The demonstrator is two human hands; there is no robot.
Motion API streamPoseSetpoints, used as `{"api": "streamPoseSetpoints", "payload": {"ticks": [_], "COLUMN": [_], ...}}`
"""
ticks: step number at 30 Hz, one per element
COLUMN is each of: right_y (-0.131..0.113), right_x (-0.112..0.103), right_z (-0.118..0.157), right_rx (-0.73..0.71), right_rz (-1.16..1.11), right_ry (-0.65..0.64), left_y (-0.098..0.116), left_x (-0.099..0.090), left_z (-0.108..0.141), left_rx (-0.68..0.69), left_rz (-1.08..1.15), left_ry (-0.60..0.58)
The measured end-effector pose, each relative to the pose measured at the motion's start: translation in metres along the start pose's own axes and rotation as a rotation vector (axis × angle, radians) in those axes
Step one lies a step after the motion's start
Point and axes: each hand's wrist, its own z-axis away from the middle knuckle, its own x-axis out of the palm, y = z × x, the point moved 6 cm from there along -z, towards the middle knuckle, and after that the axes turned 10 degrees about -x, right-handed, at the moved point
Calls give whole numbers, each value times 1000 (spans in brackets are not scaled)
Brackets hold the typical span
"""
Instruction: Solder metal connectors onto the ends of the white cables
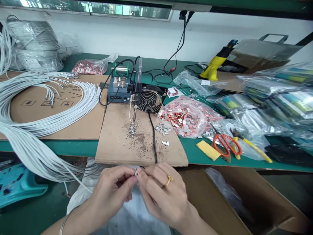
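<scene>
In the head view, the small pale piece (136,172) sits right at the fingertips, between the left hand (113,186) on its left and the right hand (166,192) on its right, so neither hand is clearly nearer. It is just off the near edge of the cardboard sheet (113,151), on the near side of the soldering iron (135,112), whose tip points down over a heap of solder scraps (131,131). Its long axis seems to run roughly near to far, but so little of it shows that I cannot be sure, nor whether it joins the grey cable (83,186) that reaches the left wrist from the left.

The left thumb and forefinger are closed on the piece in a fine pinch, the other fingers curled under. The right fingertips press together against its right side, with next to no gap.

Farther off and to the right, two loose connectors (165,143) lie on the cardboard beside the black cord (154,140), well apart from both hands.
</scene>
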Motion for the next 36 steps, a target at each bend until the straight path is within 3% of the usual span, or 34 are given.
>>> {"api": "streamPoseSetpoints", "payload": {"ticks": [2, 7, 12, 14, 19, 22, 25, 27, 32, 36], "right_y": [2, 28, 39, 37, 36, 40, 54, 60, 51, 42], "right_x": [-3, 3, 9, 12, 42, 59, 51, 41, 24, 21], "right_z": [2, 10, 3, 0, 11, 20, 27, 27, 18, 14], "right_rx": [55, 359, 405, 374, 472, 530, 560, 579, 568, 599], "right_rz": [-74, -514, -666, -795, -1207, -1245, -1205, -1136, -873, -754], "right_ry": [-23, -134, -243, -140, 354, 451, 506, 421, -42, -152], "left_y": [2, 4, 9, 8, 6, 5, 6, 6, 7, 9], "left_x": [-1, 1, 3, 5, 15, 15, 6, -1, -6, -6], "left_z": [-1, -2, 0, -1, -6, -7, -5, -4, -2, 0], "left_rx": [28, 16, 12, -39, -118, -140, -148, -151, -98, -6], "left_rz": [-7, -11, -17, 98, 386, 417, 378, 330, 79, -108], "left_ry": [-9, -126, -200, -255, -366, -342, -232, -166, -107, -86]}}
